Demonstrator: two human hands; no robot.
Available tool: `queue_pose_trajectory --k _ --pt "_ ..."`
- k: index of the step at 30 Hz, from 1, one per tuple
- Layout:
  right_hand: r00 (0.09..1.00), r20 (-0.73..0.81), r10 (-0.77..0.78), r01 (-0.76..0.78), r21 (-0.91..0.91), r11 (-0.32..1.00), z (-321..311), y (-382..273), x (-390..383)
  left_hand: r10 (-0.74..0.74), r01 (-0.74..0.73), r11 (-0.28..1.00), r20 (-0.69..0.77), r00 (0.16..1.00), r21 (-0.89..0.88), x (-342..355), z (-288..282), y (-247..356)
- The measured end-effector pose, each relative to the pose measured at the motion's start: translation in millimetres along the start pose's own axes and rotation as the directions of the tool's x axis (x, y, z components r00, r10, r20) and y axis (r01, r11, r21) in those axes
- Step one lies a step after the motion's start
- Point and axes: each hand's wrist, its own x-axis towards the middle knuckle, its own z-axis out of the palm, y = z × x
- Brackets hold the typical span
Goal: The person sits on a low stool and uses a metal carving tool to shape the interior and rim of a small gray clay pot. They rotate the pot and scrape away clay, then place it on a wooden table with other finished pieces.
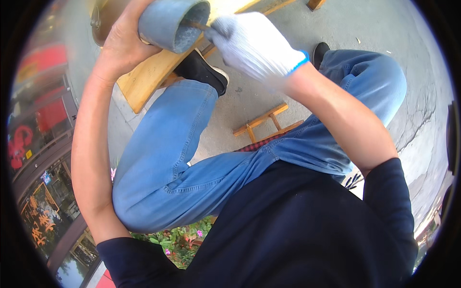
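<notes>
My bare left hand (126, 44) is wrapped round the outside of a grey, round, hollow vessel (161, 25), which lies tilted with its mouth toward the right. A white knitted glove with a blue cuff and greyish fingertips covers my right hand (257, 45). Its fingers are closed on a thin brown stick-like tool (196, 24) that reaches into the vessel's mouth. The tool's far end is hidden inside the vessel. Below the vessel is a light wooden bench (139, 89).
A brown container (106, 21) stands at the far left beside the vessel. Between my legs is a low wooden stool (259, 120). My black shoe (201, 69) is beside the bench. Flowering plants (185, 242) grow behind me, and a glass shopfront (48, 206) lies left.
</notes>
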Motion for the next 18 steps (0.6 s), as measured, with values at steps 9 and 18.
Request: queue_pose_trajectory --k 9,18 --pt "0.998 0.040 0.052 -0.055 0.070 0.996 -14 -7 -8 0.056 -0.056 0.998 0.016 0.998 -0.009 2 0 0" --pt "0.848 0.389 0.359 -0.502 0.373 0.780 -47 -9 -4 -0.118 0.121 0.993 0.230 0.966 -0.001 25 -32 13"
